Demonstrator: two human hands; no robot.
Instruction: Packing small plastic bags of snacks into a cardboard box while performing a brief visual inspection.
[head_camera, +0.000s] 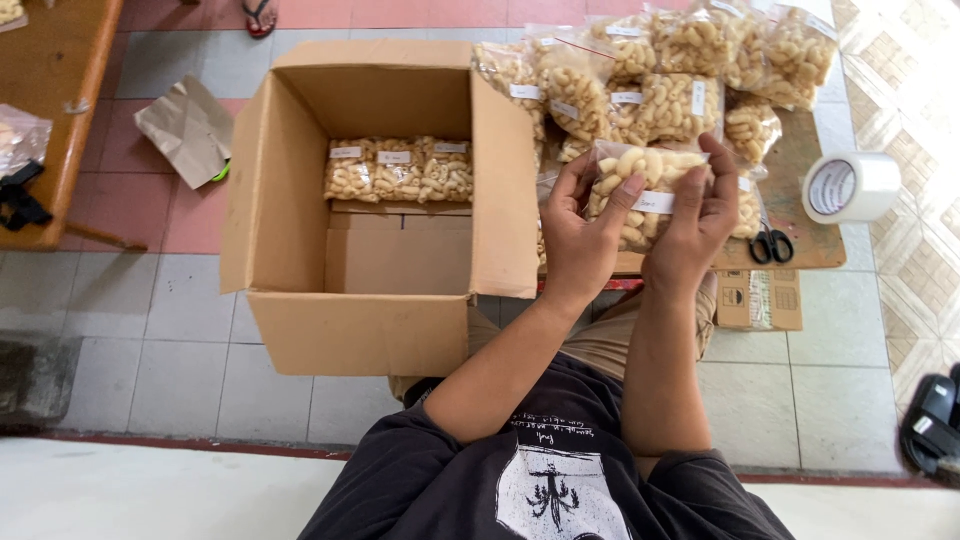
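1. At the far left a wooden surface (55, 110) carries a clear bag, and a crumpled sheet of brown paper (188, 128) lies on the tiled floor beside it.
2. An open cardboard box (300, 330) stands on the floor, flaps up. Three clear snack packs (398, 170) with white labels lie side by side against its far wall; the near part of its bottom is bare cardboard.
3. The left hand (578, 240) is closed on the left edge of a clear snack bag (640, 190) full of pale curled pieces, thumb across the front near the white label.
4. That bag is held up between both hands, just right of the box and in front of the low surface (800, 190) behind it.
5. The right hand (695, 215) grips the bag's right edge, fingers curled over the top corner.
6. A heap of the same filled bags (680, 70) lies on the low surface beyond the hands.
7. Black-handled scissors (771, 243) rest near the surface's front edge, close to the right hand.
8. A roll of clear tape (850, 186) sits at the surface's right end.
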